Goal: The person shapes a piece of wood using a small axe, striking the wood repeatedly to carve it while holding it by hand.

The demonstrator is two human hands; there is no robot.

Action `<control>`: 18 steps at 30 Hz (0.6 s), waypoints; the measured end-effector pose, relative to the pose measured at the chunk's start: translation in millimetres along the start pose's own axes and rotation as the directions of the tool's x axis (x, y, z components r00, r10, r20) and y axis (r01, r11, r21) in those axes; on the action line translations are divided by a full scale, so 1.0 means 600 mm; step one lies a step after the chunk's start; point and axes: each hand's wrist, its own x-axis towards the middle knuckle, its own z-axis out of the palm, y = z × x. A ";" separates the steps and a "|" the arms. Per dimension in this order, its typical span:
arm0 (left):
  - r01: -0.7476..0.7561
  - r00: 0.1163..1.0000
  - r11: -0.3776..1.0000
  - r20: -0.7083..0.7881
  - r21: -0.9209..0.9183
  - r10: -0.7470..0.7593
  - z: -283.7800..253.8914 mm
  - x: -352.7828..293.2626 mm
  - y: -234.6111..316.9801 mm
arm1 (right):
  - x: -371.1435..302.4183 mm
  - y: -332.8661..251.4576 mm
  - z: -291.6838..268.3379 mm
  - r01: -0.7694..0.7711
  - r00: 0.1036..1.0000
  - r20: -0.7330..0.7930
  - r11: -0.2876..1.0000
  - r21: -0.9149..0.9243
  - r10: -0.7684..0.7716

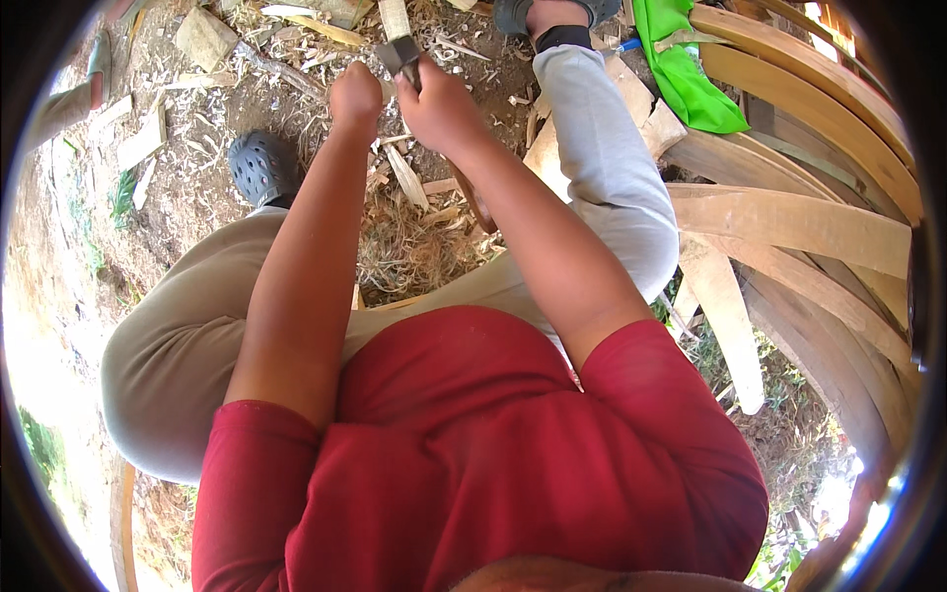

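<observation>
My right hand (439, 107) is closed around a hand tool with a dark, block-shaped metal head (399, 55), close up by that head. A curved brown wooden piece (473, 201), which looks like the tool's handle, shows below my right wrist. Just left of the tool, my left hand (355, 96) makes a fist; whatever it may hold is hidden. A pale wooden strip (394, 17) extends beyond the metal head to the top edge. Whether either hand touches this strip I cannot tell.
Wood chips and shavings (424, 242) litter the ground between my legs. Long curved boards (799, 222) are stacked at the right, with a bright green bag (686, 74) near them. Another person's foot (99, 69) shows at the far left. My grey clog (264, 166) rests on the dirt.
</observation>
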 end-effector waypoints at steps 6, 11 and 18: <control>0.109 0.994 0.991 0.029 -0.075 -0.107 -0.008 0.002 0.009 | 0.003 -0.025 -0.020 -0.075 0.996 -0.045 0.997 0.022 0.076; -0.211 0.977 0.859 0.090 0.466 0.191 0.013 0.023 -0.013 | -0.001 0.036 0.011 -0.132 0.969 0.171 0.960 -0.245 0.177; -0.357 0.931 0.728 0.163 0.585 0.325 0.002 0.030 -0.047 | -0.033 -0.004 -0.014 -0.016 1.000 -0.025 0.999 0.045 0.017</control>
